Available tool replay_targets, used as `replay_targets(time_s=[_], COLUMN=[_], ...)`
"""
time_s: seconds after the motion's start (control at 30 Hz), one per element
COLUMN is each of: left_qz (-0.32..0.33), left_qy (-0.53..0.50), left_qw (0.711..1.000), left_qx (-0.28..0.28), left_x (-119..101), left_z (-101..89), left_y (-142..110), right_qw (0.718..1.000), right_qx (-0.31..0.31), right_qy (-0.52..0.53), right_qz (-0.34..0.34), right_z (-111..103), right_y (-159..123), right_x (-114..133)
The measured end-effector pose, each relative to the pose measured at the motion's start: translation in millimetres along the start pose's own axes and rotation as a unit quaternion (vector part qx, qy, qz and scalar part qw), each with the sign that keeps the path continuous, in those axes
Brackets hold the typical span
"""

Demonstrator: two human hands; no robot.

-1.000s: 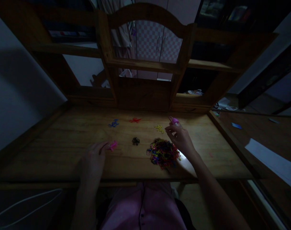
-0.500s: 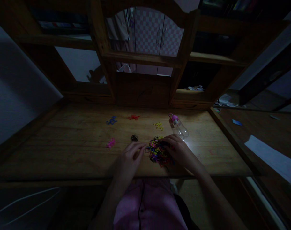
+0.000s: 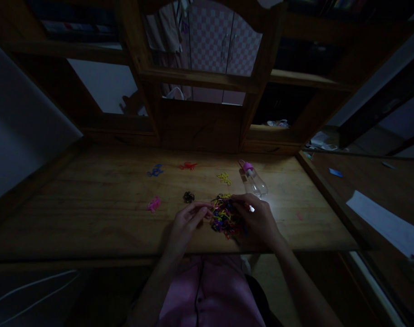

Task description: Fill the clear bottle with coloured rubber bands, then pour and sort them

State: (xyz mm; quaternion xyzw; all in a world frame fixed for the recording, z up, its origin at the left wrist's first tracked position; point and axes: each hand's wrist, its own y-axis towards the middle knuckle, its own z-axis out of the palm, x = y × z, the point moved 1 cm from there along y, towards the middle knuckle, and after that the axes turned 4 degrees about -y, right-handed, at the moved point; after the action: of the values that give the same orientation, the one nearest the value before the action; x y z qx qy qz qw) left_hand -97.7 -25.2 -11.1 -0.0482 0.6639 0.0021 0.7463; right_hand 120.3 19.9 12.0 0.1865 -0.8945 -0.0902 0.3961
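A mixed heap of coloured rubber bands [image 3: 224, 218] lies on the wooden desk in front of me. At its left edge is my left hand [image 3: 189, 220], thumb and fingers drawn together; whatever is between the tips is too small to make out. My right hand [image 3: 258, 215] reaches over the heap's right side, fingers curled down onto the bands, with the fingertips partly hidden. Small sorted clumps lie beyond: black bands [image 3: 188, 196], pink bands [image 3: 154, 204], blue bands [image 3: 155, 170], red bands [image 3: 188, 166] and yellow bands [image 3: 224, 178].
A clear bulb-shaped bottle [image 3: 258, 185] with a purple cap lies behind my right hand. Wooden shelving [image 3: 200, 122] rises at the desk's [image 3: 91, 195] back edge. To the right, a lower brown surface holds a white paper sheet [image 3: 384, 222] and a blue card [image 3: 335, 172].
My left hand has moved right from the pink bands to the heap. My right hand came down from beside the bottle onto the heap, uncovering the bottle. The view has tilted slightly.
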Motion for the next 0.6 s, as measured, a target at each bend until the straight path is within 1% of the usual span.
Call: replay_targets(time_s=[0.1, 0.2, 0.37, 0.6], left_qz=[-0.002, -0.001, 0.014, 0.019], left_qy=[0.014, 0.037, 0.040, 0.036], left_qw=[1.000, 0.999, 0.999, 0.999], left_qx=[0.007, 0.013, 0.019, 0.033], left_x=[-2, -6, -7, 6], left_z=[0.9, 2.3, 5.3, 10.4], left_y=[-1, -2, -2, -4], right_qw=[0.998, 0.994, 0.991, 0.990], right_qx=[-0.011, -0.015, -0.021, -0.018], right_qy=[0.050, 0.089, 0.117, 0.122], right_qz=[0.040, 0.056, 0.068, 0.064], right_z=[-5, -10, -13, -11], right_y=[-2, -4, -7, -10], right_x=[4, 8, 13, 20])
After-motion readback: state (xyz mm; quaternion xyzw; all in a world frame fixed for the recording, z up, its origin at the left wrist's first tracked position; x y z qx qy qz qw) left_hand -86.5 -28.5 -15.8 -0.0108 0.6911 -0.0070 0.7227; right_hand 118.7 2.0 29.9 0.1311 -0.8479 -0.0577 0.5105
